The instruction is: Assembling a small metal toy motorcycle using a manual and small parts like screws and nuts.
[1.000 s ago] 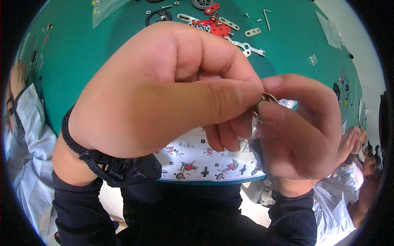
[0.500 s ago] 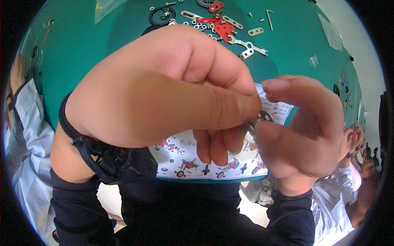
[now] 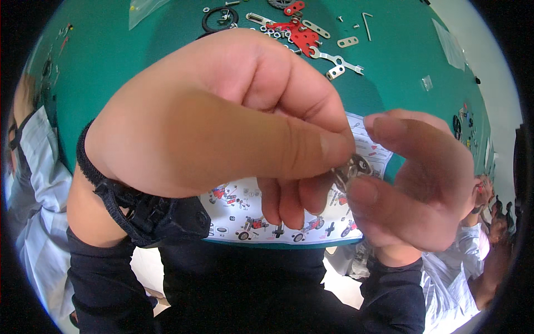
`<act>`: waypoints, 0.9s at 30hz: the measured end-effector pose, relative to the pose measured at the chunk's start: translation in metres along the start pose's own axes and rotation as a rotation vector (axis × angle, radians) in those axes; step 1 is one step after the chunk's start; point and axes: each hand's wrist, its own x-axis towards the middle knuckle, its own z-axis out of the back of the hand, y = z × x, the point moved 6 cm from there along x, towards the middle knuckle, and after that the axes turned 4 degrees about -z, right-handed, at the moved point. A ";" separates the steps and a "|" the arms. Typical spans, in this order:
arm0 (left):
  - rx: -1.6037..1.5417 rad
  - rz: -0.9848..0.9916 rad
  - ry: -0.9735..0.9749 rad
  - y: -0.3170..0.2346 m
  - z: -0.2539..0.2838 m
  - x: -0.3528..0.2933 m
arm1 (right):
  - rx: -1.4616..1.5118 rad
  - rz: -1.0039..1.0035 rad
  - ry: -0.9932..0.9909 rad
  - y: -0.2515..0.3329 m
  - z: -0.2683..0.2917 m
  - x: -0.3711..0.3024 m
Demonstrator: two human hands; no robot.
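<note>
my right hand (image 3: 423,178) is spread wider than before, fingers parted; my left hand (image 3: 222,128) pinches a small metal part (image 3: 360,163); green table (image 3: 111,83) beneath, white-clothed person (image 3: 39,161) at my feed's left.

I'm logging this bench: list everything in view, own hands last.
Metal part: at least one, silvery, centre right
Instruction sheet: one, white, lower centre
Wrench: one, silver, upper centre
Hex key: one, silver, upper right
Holed pieces: several, red, top centre
Holed strips: three or more, silver, top
Nuts and screws: several, silver, top
Wheel: one, black, top edge
Rings: at least one, black, upper left
Clear bags: three, colourless, upper area
Small parts: many, mixed, both side edges
Table: one, green, across the view
Other people: count unclear, pale clothing, edges
Wrist strap: one, black, lower left
Sleeves: two, black, bottom
Left hand: one, bare, centre, pinching metal part
Right hand: one, bare, right, thumb and forefinger apart
</note>
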 end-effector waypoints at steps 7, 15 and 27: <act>-0.141 -0.109 -0.011 0.016 0.009 -0.004 | 0.051 -0.025 -0.022 0.003 0.002 0.002; -0.048 -0.469 -0.188 0.016 0.015 0.014 | 0.021 -0.163 0.041 -0.002 0.015 0.006; 0.274 -0.679 -0.444 -0.004 0.002 0.000 | 0.075 -0.353 0.041 -0.018 0.005 0.007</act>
